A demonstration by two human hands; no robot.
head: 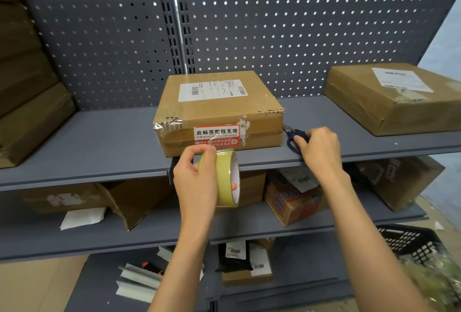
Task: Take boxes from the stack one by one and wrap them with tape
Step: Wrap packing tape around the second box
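While the left hand (197, 182) grips one roll of clear yellowish tape (225, 182), fingers hooked through its core and thumb with forefinger pinching the loose end, the right hand (320, 148) curls down onto one pair of dark-handled scissors (293, 140) lying on the shelf (99, 142). The tape strip runs up to the front face of the centre box (218, 112), which sits at twelve o'clock from the roll, at the shelf's front edge, with one white shipping label on top and one red-and-white sticker on its front. The scissors lie at three o'clock of that box, just beside its corner. One more taped box (396, 97) rests at two o'clock, well apart. At nine o'clock a stack of boxes (27, 102) leans in; its count I cannot tell. The shelving is grey metal with a perforated back panel (299, 24). Lower shelves carry several crumpled cartons, loose papers and parcels, and one black plastic crate (411, 241) sits at four o'clock near the floor.
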